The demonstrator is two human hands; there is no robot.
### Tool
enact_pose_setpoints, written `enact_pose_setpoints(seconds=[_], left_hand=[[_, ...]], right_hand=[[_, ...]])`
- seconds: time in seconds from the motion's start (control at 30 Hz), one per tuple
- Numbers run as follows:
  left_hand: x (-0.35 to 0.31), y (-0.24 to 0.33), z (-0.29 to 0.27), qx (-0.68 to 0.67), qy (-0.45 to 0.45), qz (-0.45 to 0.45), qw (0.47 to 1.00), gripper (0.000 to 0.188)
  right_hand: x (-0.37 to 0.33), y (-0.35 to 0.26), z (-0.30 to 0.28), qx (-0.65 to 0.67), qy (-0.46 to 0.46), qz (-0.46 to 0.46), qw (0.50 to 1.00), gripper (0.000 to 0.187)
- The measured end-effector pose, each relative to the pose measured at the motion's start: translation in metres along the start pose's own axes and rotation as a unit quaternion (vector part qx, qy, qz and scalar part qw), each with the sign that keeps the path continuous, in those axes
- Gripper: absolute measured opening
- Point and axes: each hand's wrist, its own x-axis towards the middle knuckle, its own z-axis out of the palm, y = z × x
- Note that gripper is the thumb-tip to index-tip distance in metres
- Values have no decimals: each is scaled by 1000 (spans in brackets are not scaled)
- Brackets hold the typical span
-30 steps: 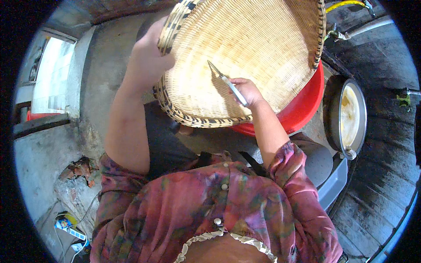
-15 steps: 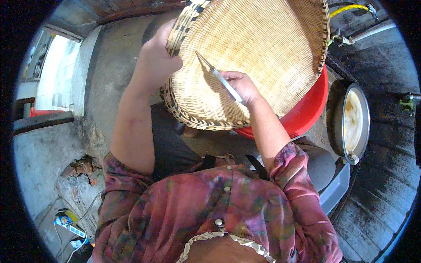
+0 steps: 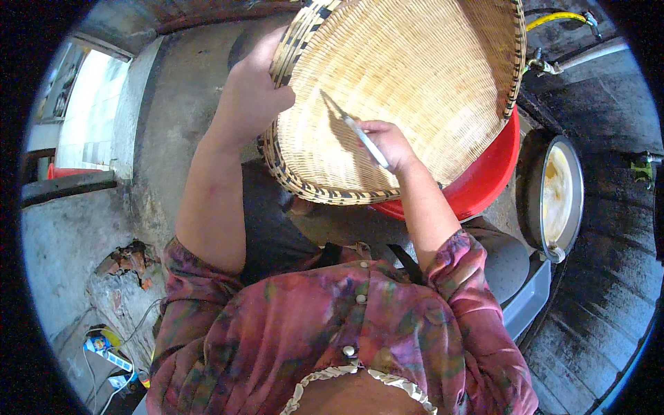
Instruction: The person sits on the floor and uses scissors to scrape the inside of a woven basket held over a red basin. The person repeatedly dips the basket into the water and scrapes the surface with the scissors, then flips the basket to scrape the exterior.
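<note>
A large, shallow woven basket tray (image 3: 408, 76) with a black-and-tan bound rim is tilted up before me. My left hand (image 3: 259, 90) grips its left rim, thumb on the inner side and fingers hidden behind. In my right hand (image 3: 391, 144) is a knife (image 3: 366, 142) with a pale handle, its narrow dark blade pointing up and left over the weave. Whether the tip touches the weave, I cannot tell. Beneath the tray's lower right edge shows a red plastic basin (image 3: 487, 173).
At the right, a round metal pan (image 3: 559, 197) holds pale, yellowish matter. A grey plastic tub (image 3: 529, 297) lies below it. A yellow hose (image 3: 557, 19) and a tap (image 3: 539, 67) are at the upper right. A power strip (image 3: 114, 356) with cords sits at the lower left.
The tray and both hands have shifted slightly right in the picture. The knife tip has moved slightly down and right. Both grips are unchanged.
</note>
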Motion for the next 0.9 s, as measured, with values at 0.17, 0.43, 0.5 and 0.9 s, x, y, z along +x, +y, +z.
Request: enact_pose_setpoints(seconds=[0.17, 0.43, 0.5, 0.9], left_hand=[[-2, 1, 4, -5, 30, 13, 999, 62], [-1, 1, 3, -24, 27, 46, 998, 62], [-3, -2, 3, -15, 31, 34, 999, 62], [-3, 0, 4, 4, 39, 54, 998, 61]], right_hand=[[-1, 15, -4, -11, 24, -37, 999, 24], [1, 15, -7, -18, 26, -10, 999, 29], [-2, 23, -20, -10, 35, 24, 999, 30], [-3, 14, -6, -12, 11, 2, 1000, 26]])
